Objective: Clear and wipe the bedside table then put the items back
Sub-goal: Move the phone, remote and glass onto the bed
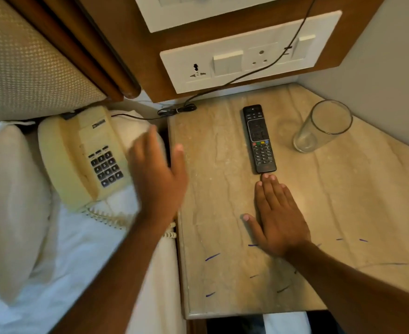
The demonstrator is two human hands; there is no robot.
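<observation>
The bedside table has a beige marble top with blue pen marks near its front. A black remote lies lengthwise on it, and an empty clear glass stands to the right. A cream telephone rests on the white bed to the left. My left hand hovers open and blurred between the phone and the table's left edge, holding nothing. My right hand lies flat on the tabletop, fingers together, fingertips touching the remote's near end.
A white socket and switch panel is on the wood wall behind the table, with a black cable trailing down to the phone. The phone's coiled cord hangs over the bed edge. A pillow and padded headboard are at the left.
</observation>
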